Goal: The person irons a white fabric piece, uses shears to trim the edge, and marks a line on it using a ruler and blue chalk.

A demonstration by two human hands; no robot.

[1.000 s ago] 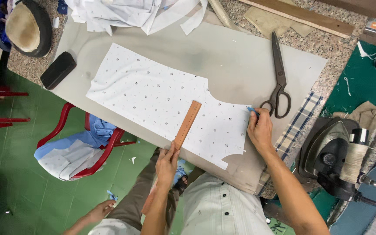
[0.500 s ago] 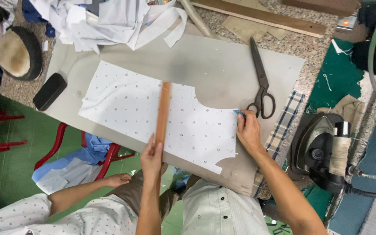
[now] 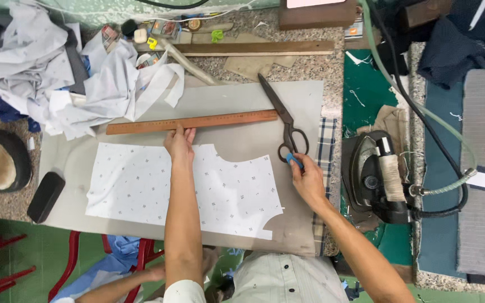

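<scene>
1. Our left hand [image 3: 179, 143] lies flat, fingertips spread narrowly and pressing on the near edge of the long wooden ruler [image 3: 192, 122]; it grips nothing, only touches.
2. The ruler lies just beyond those fingers, its long axis running left to right across the grey cutting board [image 3: 242, 101], tilted slightly so the right end sits farther from us. Our fingers meet it near its middle.
3. Our right hand [image 3: 308, 178] is pinched shut on a small blue piece of tailor's chalk [image 3: 294, 161], thumb and forefinger closed around it.
4. That chalk touches or nearly touches the handle loops of the black shears [image 3: 283, 120], whose blades point away from us toward the ruler's right end.
5. Between the two hands, nearer us than the ruler, the white dotted fabric panel [image 3: 181, 191] lies flat; our left forearm crosses over it.
6. The left hand is the nearer one to the ruler; the right is well apart from it, beside a black iron [image 3: 378, 177].
</scene>
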